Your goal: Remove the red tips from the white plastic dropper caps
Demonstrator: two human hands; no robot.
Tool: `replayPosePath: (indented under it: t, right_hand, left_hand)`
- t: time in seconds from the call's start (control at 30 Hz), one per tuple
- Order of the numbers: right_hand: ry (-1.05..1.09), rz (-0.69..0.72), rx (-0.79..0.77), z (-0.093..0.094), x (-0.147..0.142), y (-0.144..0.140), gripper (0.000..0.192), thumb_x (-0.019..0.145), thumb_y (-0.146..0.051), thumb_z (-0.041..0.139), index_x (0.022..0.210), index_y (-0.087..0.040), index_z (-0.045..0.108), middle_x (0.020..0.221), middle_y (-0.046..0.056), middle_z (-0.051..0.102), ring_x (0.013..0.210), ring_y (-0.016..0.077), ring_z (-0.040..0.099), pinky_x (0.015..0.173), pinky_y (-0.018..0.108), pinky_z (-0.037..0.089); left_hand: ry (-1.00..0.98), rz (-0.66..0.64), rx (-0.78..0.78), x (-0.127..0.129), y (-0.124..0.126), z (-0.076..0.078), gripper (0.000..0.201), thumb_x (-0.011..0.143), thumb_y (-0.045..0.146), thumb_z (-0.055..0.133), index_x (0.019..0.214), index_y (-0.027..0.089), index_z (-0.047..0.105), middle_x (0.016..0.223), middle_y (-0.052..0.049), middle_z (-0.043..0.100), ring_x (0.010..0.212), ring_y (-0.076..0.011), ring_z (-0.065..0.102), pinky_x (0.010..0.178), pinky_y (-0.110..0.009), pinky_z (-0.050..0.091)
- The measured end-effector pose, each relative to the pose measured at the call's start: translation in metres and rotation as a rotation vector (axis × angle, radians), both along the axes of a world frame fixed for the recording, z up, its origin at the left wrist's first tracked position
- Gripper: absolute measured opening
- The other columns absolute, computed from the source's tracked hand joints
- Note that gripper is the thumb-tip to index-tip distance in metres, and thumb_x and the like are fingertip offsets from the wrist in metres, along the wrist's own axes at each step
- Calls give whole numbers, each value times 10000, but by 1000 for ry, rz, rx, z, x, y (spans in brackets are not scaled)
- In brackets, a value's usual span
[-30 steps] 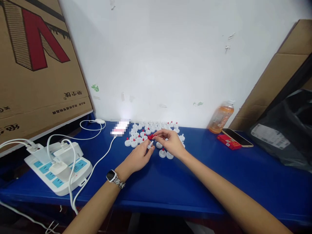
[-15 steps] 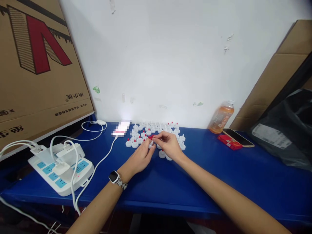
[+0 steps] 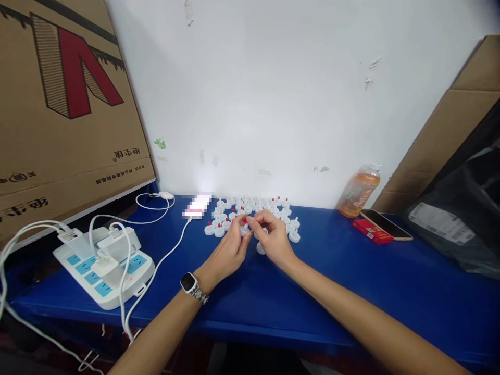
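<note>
My left hand [image 3: 228, 250], with a watch on its wrist, is closed around a white nozzle cap [image 3: 244, 229] with a round base and a narrow spout. Thumb and finger of my right hand [image 3: 275, 237] are pinched together at the top of that cap, over a small red tip [image 3: 245, 220]. The fingers partly hide both pieces. Around and behind my hands stand many white nozzle caps [image 3: 294, 237]. Some bear red tips [image 3: 219, 226] on their spouts; others have bare spouts.
A power strip [image 3: 113, 298] with plugs and white cables lies at the left. Near the wall is a bright, blurred-out phone [image 3: 198, 206] on a cable. To the right are an orange drink bottle [image 3: 359, 192], a red box [image 3: 371, 232], a dark phone [image 3: 386, 224] and a black bag [image 3: 464, 208].
My right fingers have moved in over the white nozzle cap with a red tip. The red pieces showing between my hands are now mostly covered. The whole view has shifted slightly.
</note>
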State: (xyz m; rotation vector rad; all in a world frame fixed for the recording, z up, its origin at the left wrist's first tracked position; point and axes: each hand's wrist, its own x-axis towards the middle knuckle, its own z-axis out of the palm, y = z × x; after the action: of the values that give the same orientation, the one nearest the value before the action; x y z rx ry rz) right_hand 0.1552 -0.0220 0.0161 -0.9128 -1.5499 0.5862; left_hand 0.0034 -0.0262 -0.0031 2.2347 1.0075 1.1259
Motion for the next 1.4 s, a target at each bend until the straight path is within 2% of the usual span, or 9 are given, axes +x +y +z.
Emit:
replayPosePath:
  t: [0.2,0.27,0.37,0.47,0.57,0.73,0.9,1.07,1.4]
  right_hand:
    - [-19,122,-131,-3,7,9,244,846,-439,628,769,-210,599,739,16,634,652,146,555,616,279,454]
    - [-72,153,-157,1,12,13,208,823,-392,635,764,-203,574,695,5,624,604,135,544,572,263,435]
    - [-210,35,-77,13,27,27,114,799,-293,605,754,-194,573,651,-7,607,581,127,530,565,254,418]
    - [-339,-141,-4,23,45,54,40,780,-225,580,775,-187,590,687,3,645,630,135,574,612,253,435]
    - [-498,-157,-33,23,58,88,26,767,-187,582,759,-180,607,707,15,667,646,135,597,610,238,435]
    - [-649,-147,-27,14,55,125,35,766,-158,592,748,-179,614,687,11,670,634,128,593,592,217,413]
    - [-710,-45,32,15,40,134,64,760,-127,579,760,-174,622,695,13,673,648,128,596,596,214,408]
    - [-643,-100,60,18,36,135,69,793,-160,560,780,-171,627,713,19,675,653,128,597,609,216,415]
    - [-746,-147,-64,0,49,142,97,734,-102,566,757,-171,632,716,30,684,651,136,598,595,215,406]
  left_hand:
    - [54,15,-55,0,2,-4,548,1015,414,361,1487,195,186,1518,-176,353,1410,-260,378,1144,-451,340]
    - [97,35,-78,-1,3,-6,597,997,439,401,1494,194,177,1478,-180,402,1357,-273,442,1100,-450,387]
    - [161,74,-98,-5,5,-7,606,966,461,458,1466,198,238,1244,-125,573,1101,-241,601,949,-407,485]
    - [244,72,-108,-7,6,-5,412,962,451,447,1293,206,447,1012,-57,618,922,-207,614,819,-357,500]
    - [291,67,-117,-7,6,-2,293,957,440,440,1121,219,541,947,-37,618,847,-189,602,732,-323,481]
    - [296,64,-111,-6,7,-3,229,948,408,455,1034,226,564,951,-32,621,831,-178,593,697,-303,460]
    - [314,67,-105,-5,10,-6,202,947,385,459,1019,229,565,965,-30,614,854,-178,589,718,-303,461]
    - [337,60,-103,-5,10,-5,207,949,394,456,1008,225,560,974,-35,606,872,-186,587,718,-311,457]
    - [348,53,-93,-4,10,-5,201,942,388,469,967,220,577,973,-40,599,876,-191,581,743,-321,455]
